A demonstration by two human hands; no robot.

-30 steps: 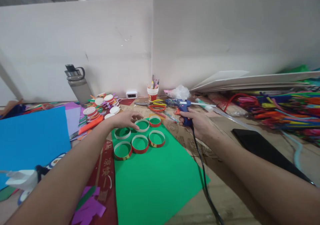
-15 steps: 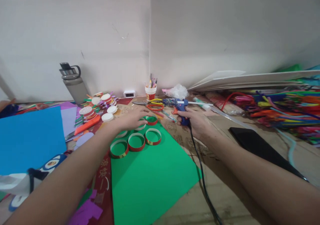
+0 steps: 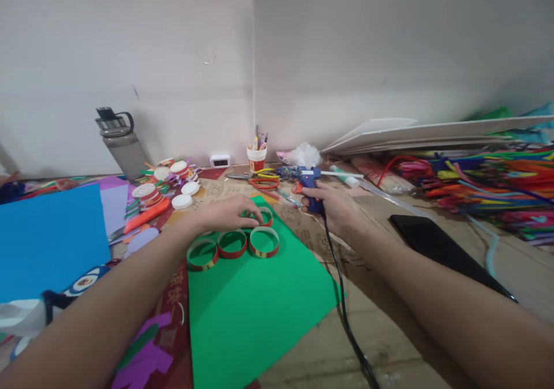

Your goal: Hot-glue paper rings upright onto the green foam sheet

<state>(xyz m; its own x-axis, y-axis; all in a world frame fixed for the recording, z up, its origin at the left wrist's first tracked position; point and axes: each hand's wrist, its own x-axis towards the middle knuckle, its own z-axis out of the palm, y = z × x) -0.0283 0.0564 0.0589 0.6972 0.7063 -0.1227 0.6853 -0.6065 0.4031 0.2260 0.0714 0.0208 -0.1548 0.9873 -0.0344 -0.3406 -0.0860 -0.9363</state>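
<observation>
Rear rings [image 3: 269,222] ptly behind L fingers [image 3: 254,211]

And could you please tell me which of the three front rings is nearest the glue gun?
The rightmost front ring; the middle ring and left ring both sit farther from the glue gun.

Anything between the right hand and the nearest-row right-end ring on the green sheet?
Nothing visible stands between the right hand, which grips the glue gun, and that ring; only flat cardboard and green sheet lie there. The left hand is at the rear rings, off that path.
</observation>
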